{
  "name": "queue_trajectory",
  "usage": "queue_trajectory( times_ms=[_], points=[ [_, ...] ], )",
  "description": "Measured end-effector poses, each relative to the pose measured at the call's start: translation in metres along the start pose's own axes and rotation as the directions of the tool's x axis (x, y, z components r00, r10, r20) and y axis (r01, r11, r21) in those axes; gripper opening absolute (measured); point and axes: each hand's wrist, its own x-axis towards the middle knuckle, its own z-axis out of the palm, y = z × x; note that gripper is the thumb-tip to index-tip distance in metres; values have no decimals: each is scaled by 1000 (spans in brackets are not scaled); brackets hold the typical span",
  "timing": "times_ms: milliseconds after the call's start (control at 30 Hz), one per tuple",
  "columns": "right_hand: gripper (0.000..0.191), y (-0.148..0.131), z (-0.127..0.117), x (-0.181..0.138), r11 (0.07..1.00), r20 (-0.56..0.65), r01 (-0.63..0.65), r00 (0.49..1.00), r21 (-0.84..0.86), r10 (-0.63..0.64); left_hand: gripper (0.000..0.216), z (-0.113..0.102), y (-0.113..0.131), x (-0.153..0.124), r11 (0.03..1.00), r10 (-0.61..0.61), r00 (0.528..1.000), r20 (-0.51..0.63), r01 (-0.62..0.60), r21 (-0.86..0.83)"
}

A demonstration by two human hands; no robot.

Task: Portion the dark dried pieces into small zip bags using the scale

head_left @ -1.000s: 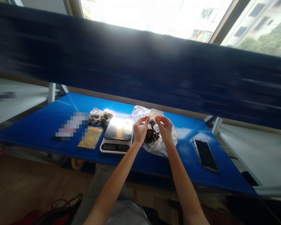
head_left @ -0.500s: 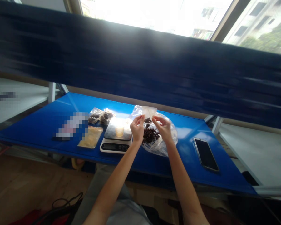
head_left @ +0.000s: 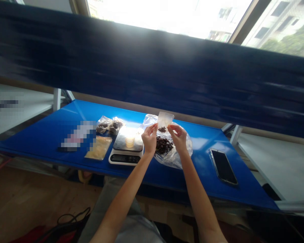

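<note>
A small translucent bag (head_left: pixel 165 118) hangs between my two hands, with a few dark brown pieces (head_left: pixel 162 129) at its lower part. My left hand (head_left: pixel 149 139) pinches its left edge between thumb and finger. My right hand (head_left: pixel 179 137) pinches the right edge the same way. Below lies a larger clear plastic bag (head_left: pixel 184 153), spread out, bearing a heap of dark bean-like pieces (head_left: pixel 163 145). Just left of my left hand stands a white kitchen scale (head_left: pixel 124 158), with a small pale cup (head_left: pixel 129 142) on its metal plate.
Two filled small bags (head_left: pixel 108 125) lie behind a flat stack of yellowish bags (head_left: pixel 99 147), left of the scale. A blurred-out item (head_left: pixel 77 136) is farther left. A smartphone (head_left: pixel 223 166) rests at the right of the blue table (head_left: pixel 202 182). A dark blue panel (head_left: pixel 152 71) runs behind.
The small bag has risen slightly and moved a little right, and now looks flatter toward me. Both hands keep their pinch on it. The scale and the heap stay put.
</note>
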Motion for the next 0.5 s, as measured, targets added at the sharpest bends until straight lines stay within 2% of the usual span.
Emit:
queue_trajectory(
  times_ms=[167,367,500],
  points=[
    [26,-2,0,-1,1000,32,5,999,-4,-4,17,1,6,-2,997,53,994,99,-58,51],
    [27,1,-5,3,1000,-46,1,999,16,0,22,0,5,-2,995,50,998,49,-54,79],
    [28,1,-5,5,999,-71,1,997,51,3,21,0,6,-2,992,79,995,62,-85,95]
  ],
)
